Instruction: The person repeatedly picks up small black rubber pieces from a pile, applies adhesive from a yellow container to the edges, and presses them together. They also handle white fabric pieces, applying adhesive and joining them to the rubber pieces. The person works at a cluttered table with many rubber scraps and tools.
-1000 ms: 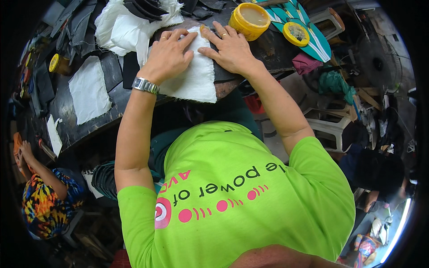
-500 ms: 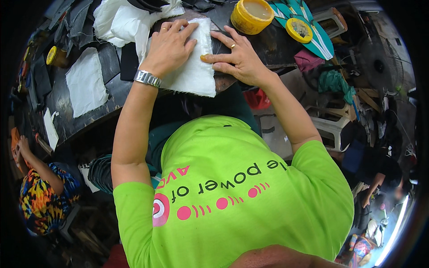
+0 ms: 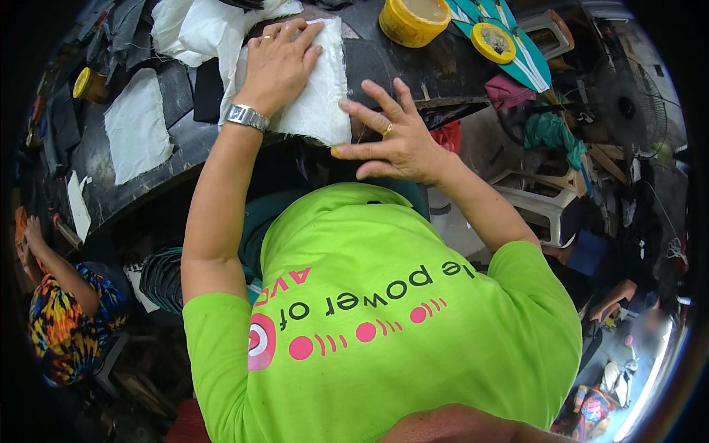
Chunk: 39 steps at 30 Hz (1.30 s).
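A piece of white cloth (image 3: 319, 103) with frayed edges lies on the dark table, its near end at the table's edge. My left hand (image 3: 281, 65) rests flat on its left side, fingers stretched out. By the cloth's near right corner is my right hand (image 3: 395, 136), fingers spread, with a yellowish stain on the index fingertip. Nothing is held in it; whether that fingertip touches the cloth I cannot tell. Behind my left hand is a bunched white cloth (image 3: 199, 33). Farther left lies another flat white cloth piece (image 3: 139, 125).
A yellow tub (image 3: 406, 31) of pale paste stands at the table's back right. Beside it are a yellow lid (image 3: 492, 43) and green sheets with white straps (image 3: 526, 63). Dark scraps (image 3: 122, 37) cover the back left. A white plastic stool (image 3: 543, 207) stands right; another person (image 3: 77, 317) sits left.
My right hand has moved off the cloth's right side, toward me, to its near corner. My left hand stays on the cloth.
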Motion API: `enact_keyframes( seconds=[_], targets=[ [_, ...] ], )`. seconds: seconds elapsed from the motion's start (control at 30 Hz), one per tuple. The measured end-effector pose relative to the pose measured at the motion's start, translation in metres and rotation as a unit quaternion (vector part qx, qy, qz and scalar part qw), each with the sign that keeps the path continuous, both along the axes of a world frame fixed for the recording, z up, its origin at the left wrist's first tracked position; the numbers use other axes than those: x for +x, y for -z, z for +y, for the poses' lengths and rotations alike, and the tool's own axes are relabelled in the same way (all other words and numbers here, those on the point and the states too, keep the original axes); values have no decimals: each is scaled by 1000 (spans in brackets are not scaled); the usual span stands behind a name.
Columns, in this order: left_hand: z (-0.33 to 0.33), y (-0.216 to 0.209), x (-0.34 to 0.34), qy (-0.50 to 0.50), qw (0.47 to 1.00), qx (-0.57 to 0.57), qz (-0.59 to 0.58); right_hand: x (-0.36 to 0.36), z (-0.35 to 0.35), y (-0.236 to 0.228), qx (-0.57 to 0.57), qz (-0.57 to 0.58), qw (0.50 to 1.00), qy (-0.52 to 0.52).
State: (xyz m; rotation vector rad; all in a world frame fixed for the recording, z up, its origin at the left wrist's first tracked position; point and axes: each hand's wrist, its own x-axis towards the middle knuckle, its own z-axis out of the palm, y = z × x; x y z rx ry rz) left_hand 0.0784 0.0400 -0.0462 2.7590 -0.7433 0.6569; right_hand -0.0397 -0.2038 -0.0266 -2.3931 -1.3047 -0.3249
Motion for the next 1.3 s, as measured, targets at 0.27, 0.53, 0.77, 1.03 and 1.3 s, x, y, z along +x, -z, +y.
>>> enact_keyframes(
  seconds=[0.27, 0.53, 0.77, 1.03, 1.3],
  targets=[
    [10, -5, -13, 3, 999, 24, 23, 53, 1, -38, 254, 195, 943, 94],
    [10, -3, -15, 1, 1000, 6, 15, 113, 52, 2, -146, -40, 933, 326],
    [9, -6, -14, -10, 999, 18, 49, 112, 47, 0, -150, -64, 946, 280],
    [11, -7, -14, 3, 999, -12, 50, 109, -19, -53, 252, 192, 937, 150],
    [10, -4, -13, -2, 999, -8, 36, 170, -84, -58, -85, -129, 916, 371]
  ],
)
